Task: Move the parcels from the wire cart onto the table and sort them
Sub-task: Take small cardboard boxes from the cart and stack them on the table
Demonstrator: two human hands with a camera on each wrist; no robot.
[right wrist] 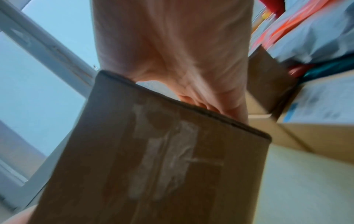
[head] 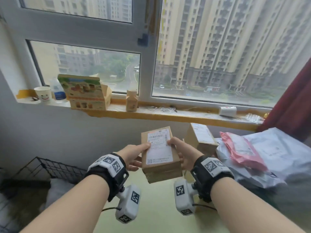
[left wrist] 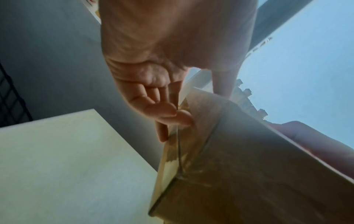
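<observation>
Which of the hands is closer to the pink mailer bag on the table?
Right. The right hand grips the held box's side facing the pink mailer bag; the left hand grips the far side.

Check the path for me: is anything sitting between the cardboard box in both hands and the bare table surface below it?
Nothing visible does. The cardboard box is held in the air by the left hand and right hand, over bare table. The other box and the mailer bags lie off to the right.
</observation>
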